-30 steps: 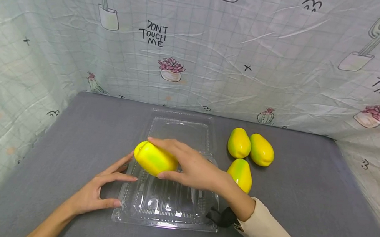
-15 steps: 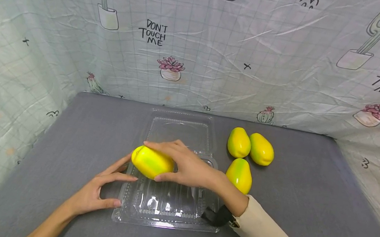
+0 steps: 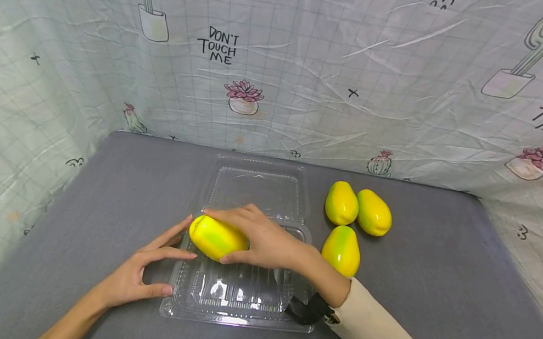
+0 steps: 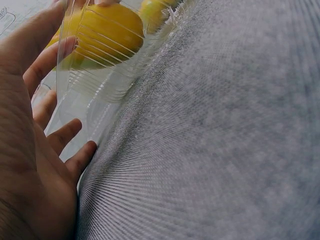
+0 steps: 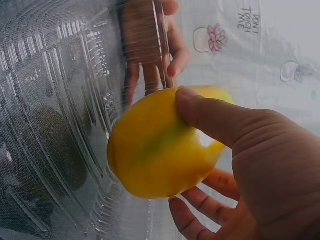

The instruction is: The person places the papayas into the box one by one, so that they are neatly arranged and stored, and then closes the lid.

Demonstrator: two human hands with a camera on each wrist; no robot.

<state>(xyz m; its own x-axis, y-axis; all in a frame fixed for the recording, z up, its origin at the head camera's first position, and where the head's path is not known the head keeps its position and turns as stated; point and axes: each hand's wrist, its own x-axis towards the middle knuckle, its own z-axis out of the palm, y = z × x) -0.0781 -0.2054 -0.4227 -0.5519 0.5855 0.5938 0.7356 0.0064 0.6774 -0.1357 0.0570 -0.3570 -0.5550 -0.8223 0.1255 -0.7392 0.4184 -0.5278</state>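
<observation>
One fruit (image 3: 217, 239) is gripped by the right hand (image 3: 264, 239) near the box's (image 3: 240, 321) left edge, where the left hand (image 3: 133, 274) is spread, apparently as brace.

The held fruit (image 3: 218, 239) and the loose fruits (image 3: 341, 203) are yellow tinged green, the box (image 3: 240, 321) is clear, the table (image 3: 437, 292) grey, the sleeve (image 3: 379, 327) cream, the strap (image 3: 305, 311) black, and the pale cloth (image 3: 304, 46) bears gridlines, pink and green plants (image 3: 244, 89) and black lettering (image 3: 220, 47).
</observation>
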